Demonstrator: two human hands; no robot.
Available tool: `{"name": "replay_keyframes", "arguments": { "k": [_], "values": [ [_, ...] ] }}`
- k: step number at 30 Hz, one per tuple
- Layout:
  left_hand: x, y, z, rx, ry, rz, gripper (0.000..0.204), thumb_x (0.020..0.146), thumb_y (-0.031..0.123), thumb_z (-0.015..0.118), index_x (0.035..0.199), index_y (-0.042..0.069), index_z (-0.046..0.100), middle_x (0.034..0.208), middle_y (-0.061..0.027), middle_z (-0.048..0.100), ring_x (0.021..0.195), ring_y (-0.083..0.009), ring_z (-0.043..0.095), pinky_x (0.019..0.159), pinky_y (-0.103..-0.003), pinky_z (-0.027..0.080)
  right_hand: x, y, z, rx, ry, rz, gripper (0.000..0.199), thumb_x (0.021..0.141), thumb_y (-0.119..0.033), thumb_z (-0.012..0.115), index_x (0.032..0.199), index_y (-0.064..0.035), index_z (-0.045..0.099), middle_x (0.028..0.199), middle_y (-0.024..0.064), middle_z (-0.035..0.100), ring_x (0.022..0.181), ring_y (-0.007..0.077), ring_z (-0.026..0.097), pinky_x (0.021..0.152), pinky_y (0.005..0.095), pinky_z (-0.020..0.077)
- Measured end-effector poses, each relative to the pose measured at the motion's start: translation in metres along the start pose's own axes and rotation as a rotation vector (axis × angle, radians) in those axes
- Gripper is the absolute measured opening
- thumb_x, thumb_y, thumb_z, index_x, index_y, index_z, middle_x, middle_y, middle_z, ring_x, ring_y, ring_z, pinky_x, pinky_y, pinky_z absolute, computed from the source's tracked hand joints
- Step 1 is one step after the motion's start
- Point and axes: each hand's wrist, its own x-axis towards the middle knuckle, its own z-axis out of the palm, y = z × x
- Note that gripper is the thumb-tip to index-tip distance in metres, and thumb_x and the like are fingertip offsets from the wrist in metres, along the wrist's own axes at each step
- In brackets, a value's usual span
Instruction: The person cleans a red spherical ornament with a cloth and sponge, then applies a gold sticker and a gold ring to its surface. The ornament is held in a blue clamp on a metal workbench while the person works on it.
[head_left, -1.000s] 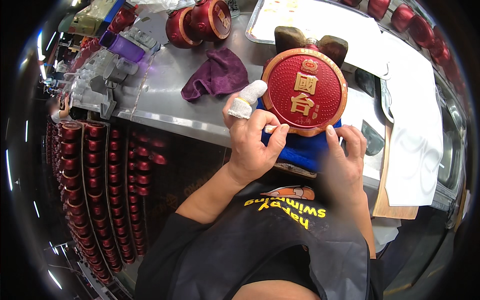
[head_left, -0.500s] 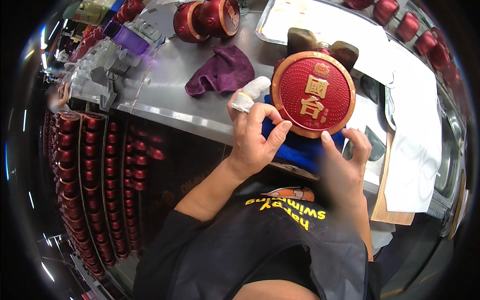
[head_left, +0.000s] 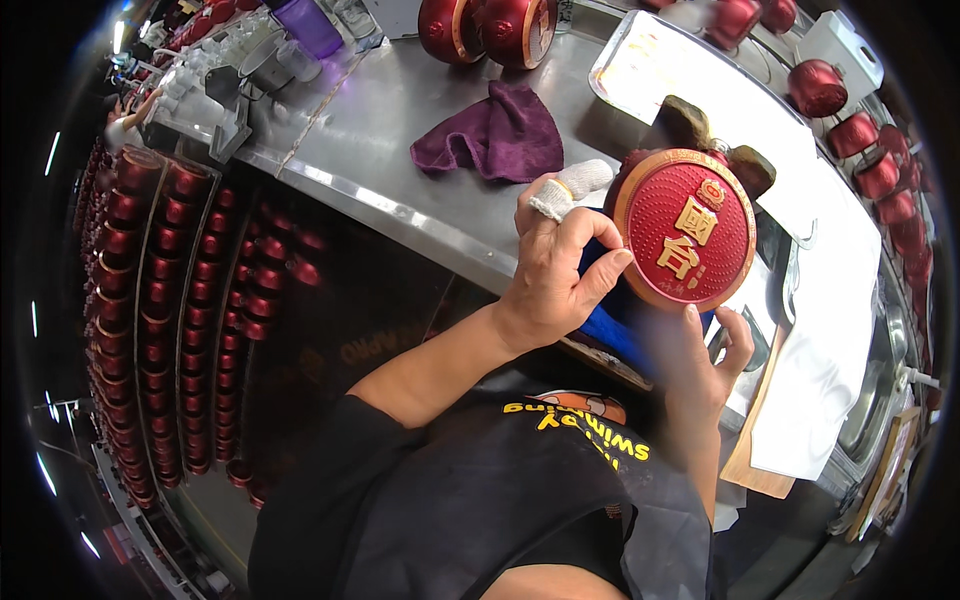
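Two hands on one round red disc [head_left: 686, 230] with a gold rim and raised gold characters, held tilted at centre right of the frame above a blue cloth [head_left: 612, 322]: left hand [head_left: 552, 272], one finger wrapped in white bandage, grasping its left edge; right hand [head_left: 708, 362] cupping its lower edge from beneath, fingers spread. Behind, on the steel worktable [head_left: 400, 180], a crumpled purple cloth [head_left: 492, 133] at upper centre; racks of red round caps [head_left: 165, 300] down the left side.
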Motion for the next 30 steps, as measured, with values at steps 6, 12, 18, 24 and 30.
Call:
{"name": "replay_keyframes", "arguments": {
  "k": [6, 12, 18, 24, 30],
  "values": [
    [0.000, -0.007, 0.001, -0.007, 0.006, 0.003, 0.021, 0.096, 0.025, 0.071, 0.102, 0.007, 0.061, 0.106, -0.0121, 0.064, 0.124, -0.0363, 0.050, 0.111, -0.050, 0.029, -0.003, 0.001, 0.003, 0.013, 0.012, 0.015, 0.071, 0.069, 0.023, 0.062, 0.131, -0.0101, 0.071, 0.131, 0.0183, 0.047, 0.127, 0.0384, 0.048, 0.110, 0.0462, 0.0387],
    [-0.014, -0.011, 0.007, -0.250, 0.014, -0.241, 0.048, 0.099, 0.035, 0.069, 0.126, -0.001, 0.052, 0.129, -0.0222, 0.055, 0.120, -0.0365, 0.050, 0.108, -0.046, 0.036, -0.002, 0.001, 0.001, -0.018, 0.001, -0.008, 0.069, 0.072, 0.023, 0.061, 0.133, -0.0080, 0.069, 0.131, 0.0183, 0.047, 0.127, 0.0378, 0.049, 0.109, 0.0455, 0.0400],
    [-0.023, -0.013, 0.017, -0.188, -0.085, -0.204, 0.086, 0.093, 0.047, 0.074, 0.149, -0.004, 0.032, 0.141, -0.0264, 0.048, 0.129, -0.0413, 0.047, 0.111, -0.051, 0.034, 0.009, -0.001, -0.007, 0.066, -0.012, 0.180, 0.058, 0.103, -0.011, 0.059, 0.154, 0.0071, 0.038, 0.143, 0.0240, 0.043, 0.133, 0.0351, 0.046, 0.111, 0.0434, 0.0386],
    [-0.023, -0.016, 0.018, -0.313, -0.127, -0.255, 0.093, 0.091, 0.048, 0.076, 0.152, -0.003, 0.029, 0.145, -0.0268, 0.046, 0.129, -0.0412, 0.046, 0.112, -0.050, 0.033, 0.025, 0.003, -0.001, 0.225, -0.059, 0.363, 0.089, 0.102, -0.054, 0.057, 0.160, 0.0058, 0.025, 0.157, 0.0292, 0.033, 0.149, 0.0406, 0.031, 0.121, 0.0485, 0.0270],
    [-0.022, -0.016, 0.021, -0.279, -0.155, -0.250, 0.102, 0.088, 0.052, 0.078, 0.154, -0.003, 0.024, 0.146, -0.0287, 0.043, 0.129, -0.0419, 0.045, 0.113, -0.051, 0.032, 0.032, -0.001, 0.004, 0.279, -0.060, 0.413, 0.095, 0.098, -0.051, 0.066, 0.159, 0.0076, 0.023, 0.160, 0.0312, 0.033, 0.151, 0.0413, 0.031, 0.123, 0.0485, 0.0250]
  ]
}}
